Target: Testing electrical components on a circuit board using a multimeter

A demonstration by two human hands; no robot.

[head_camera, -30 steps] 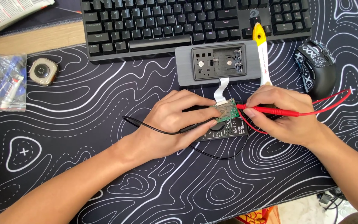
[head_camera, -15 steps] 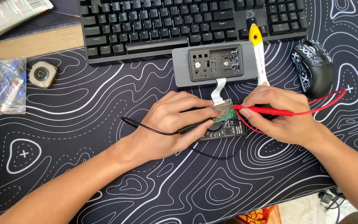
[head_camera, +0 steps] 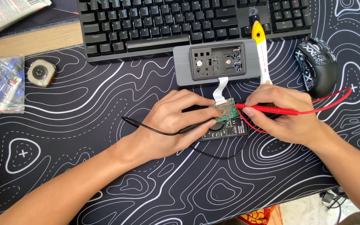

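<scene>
Patterned desk mat (head_camera: 84, 166), both hands still probing circuit board (head_camera: 226, 110), unmoved.

left hand (head_camera: 176, 123) pinching black probe (head_camera: 196, 128), right hand (head_camera: 286, 114) pressing red probe (head_camera: 267, 109) on green circuit board (head_camera: 226, 111)

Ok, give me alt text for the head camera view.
Two hands probe a small green circuit board on a patterned desk mat: the left hand holds a black probe, the right hand a red probe. A keyboard and mouse lie beyond.

Both forearms are bare to the frame edge, with no sleeves, rings or watch.
</scene>
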